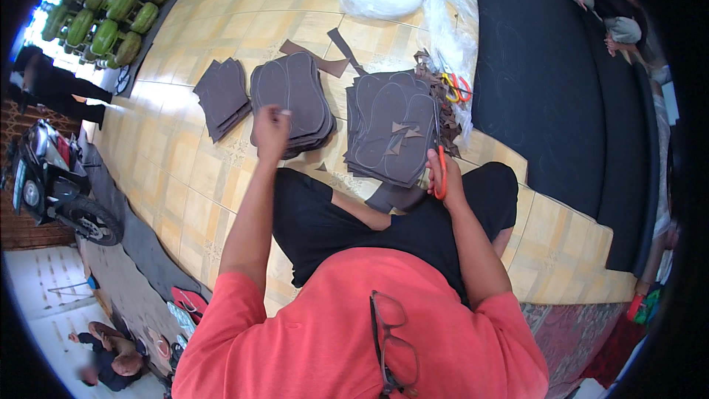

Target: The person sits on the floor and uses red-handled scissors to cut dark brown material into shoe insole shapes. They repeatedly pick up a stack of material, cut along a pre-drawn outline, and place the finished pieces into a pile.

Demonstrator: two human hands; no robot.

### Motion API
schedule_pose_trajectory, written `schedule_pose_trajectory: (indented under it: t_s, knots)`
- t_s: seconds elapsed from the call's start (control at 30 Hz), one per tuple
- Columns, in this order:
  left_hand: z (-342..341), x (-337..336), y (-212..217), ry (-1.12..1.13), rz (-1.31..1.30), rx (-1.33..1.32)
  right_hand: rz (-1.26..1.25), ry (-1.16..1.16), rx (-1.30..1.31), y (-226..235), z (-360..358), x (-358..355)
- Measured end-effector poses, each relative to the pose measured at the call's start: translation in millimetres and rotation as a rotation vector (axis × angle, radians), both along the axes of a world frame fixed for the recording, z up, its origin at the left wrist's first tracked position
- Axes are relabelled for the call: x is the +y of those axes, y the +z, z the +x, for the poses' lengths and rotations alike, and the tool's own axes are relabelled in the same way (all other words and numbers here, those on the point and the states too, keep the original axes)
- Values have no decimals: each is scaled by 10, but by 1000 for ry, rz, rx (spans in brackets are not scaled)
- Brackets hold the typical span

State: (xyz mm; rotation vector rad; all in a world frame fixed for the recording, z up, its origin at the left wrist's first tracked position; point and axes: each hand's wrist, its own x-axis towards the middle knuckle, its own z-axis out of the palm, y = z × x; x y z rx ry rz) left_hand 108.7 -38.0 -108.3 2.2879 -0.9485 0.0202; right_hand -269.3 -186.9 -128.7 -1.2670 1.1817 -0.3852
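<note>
My right hand (447, 179) grips scissors (441, 173) with orange handles, their blades pointing away along the right edge of a stack of brown sheets (390, 107). Pale curved outlines are drawn on that stack, and a few small triangular scraps (402, 133) lie on it. Over the left edge of the middle stack of cut brown pieces (292, 92) is my left hand (272, 131), its fingers curled in; whatever is between them is too small to make out. A smaller stack of brown pieces (224, 96) sits further left.
Brown strips (343, 50) and a heap of scraps (448, 114) lie around the stacks. Another pair of scissors (456, 89), with red and yellow handles, rests by clear plastic (447, 22). Dark sheet material (546, 96) spreads at right. A motorcycle (59, 177) stands far left; other people are around.
</note>
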Motion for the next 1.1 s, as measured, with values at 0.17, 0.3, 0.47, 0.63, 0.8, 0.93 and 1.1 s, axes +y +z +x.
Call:
schedule_pose_trajectory:
  t_s: [0.17,0.3,0.47,0.63,0.8,0.93,1.1]
  knots:
    - [-1142,-339,-541,-459,384,284,59,-44,-20,-43,72,-76]
    - [-1622,-439,-529,-313,622,136,106,-136,-37,-97,43,-132]
    - [-1737,-417,-526,-226,553,2,123,-191,-66,-180,35,-202]
    - [-1709,-474,-443,-240,524,32,135,-183,-82,-112,40,-187]
    - [-1402,-566,-449,-380,406,322,161,-216,-98,-83,66,-194]
    - [-1308,-670,133,-403,245,252,153,-245,-97,-102,51,-193]
    - [-1151,-552,542,-300,-91,297,148,-227,-67,-104,59,-198]
